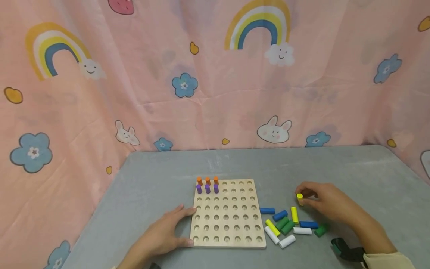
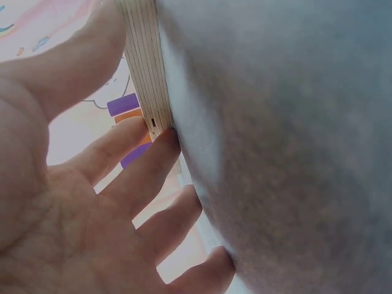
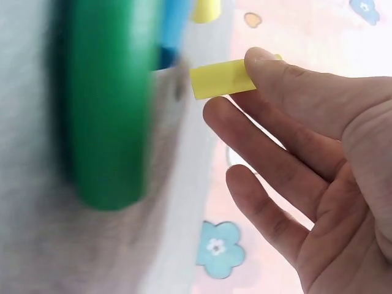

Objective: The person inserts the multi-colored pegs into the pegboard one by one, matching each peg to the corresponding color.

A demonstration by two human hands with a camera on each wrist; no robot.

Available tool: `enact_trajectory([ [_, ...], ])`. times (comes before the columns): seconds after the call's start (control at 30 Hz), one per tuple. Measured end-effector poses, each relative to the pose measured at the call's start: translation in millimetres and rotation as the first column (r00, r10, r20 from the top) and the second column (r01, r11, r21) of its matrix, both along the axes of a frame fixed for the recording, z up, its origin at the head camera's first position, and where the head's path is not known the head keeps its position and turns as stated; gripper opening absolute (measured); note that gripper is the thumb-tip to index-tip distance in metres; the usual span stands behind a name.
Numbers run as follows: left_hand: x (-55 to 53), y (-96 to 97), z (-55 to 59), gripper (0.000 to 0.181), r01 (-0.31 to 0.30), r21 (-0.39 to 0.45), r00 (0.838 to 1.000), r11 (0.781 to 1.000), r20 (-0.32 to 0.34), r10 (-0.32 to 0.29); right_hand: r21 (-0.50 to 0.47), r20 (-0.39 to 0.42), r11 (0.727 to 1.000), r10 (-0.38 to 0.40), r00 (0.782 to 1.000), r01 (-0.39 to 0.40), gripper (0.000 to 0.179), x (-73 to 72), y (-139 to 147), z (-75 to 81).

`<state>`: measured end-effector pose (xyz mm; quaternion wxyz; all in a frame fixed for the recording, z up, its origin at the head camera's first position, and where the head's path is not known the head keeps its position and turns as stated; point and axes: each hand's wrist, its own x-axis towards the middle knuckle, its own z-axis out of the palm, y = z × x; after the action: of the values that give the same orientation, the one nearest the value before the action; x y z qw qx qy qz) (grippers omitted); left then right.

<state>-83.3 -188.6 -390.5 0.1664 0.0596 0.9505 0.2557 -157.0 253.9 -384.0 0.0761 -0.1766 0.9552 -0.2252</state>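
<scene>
My right hand (image 1: 330, 201) pinches a yellow peg (image 3: 222, 78) between thumb and fingertip, and its other fingers are spread apart. In the head view the peg is upright, just beyond the loose pegs. A square wooden pegboard (image 1: 231, 244) with rows of round holes lies in front of me. Three orange pegs (image 1: 208, 181) stand in its far row at the left, with three purple pegs (image 1: 207, 189) in the row before them. Along the board's left edge, my left hand (image 1: 162, 233) touches the side with thumb and fingers extended.
Right of the board lie loose pegs: blue (image 1: 280, 215), green (image 1: 287, 226), white (image 1: 302, 231) and yellow (image 1: 294, 215). The grey table (image 1: 161, 175) reaches back to a pink patterned cloth (image 1: 215, 123). A dark wrist device (image 1: 347, 251) is on my right wrist.
</scene>
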Motion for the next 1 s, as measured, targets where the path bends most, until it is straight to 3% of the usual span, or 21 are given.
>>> enact_trajectory([
  [0.2, 1.4, -0.2, 0.1, 0.083, -0.014, -0.004, 1.000, 1.000, 0.015, 0.014, -0.017, -0.051, 1.000, 0.019, 0.999, -0.020, 0.022, -1.9, -19.4, 13.6],
  [0.5, -0.6, 0.8, -0.3, 0.083, -0.009, -0.005, 1.000, 1.000, 0.010, 0.009, -0.070, -0.116, 0.990, 0.113, 0.987, -0.121, 0.021, -14.0, -77.4, 35.5],
  [1.0, -0.6, 0.8, 1.5, 0.082, -0.008, -0.023, 1.000, 1.000, -0.006, 0.007, -0.148, -0.071, 0.954, 0.251, 0.965, -0.259, 0.024, -23.8, -175.5, 31.1],
])
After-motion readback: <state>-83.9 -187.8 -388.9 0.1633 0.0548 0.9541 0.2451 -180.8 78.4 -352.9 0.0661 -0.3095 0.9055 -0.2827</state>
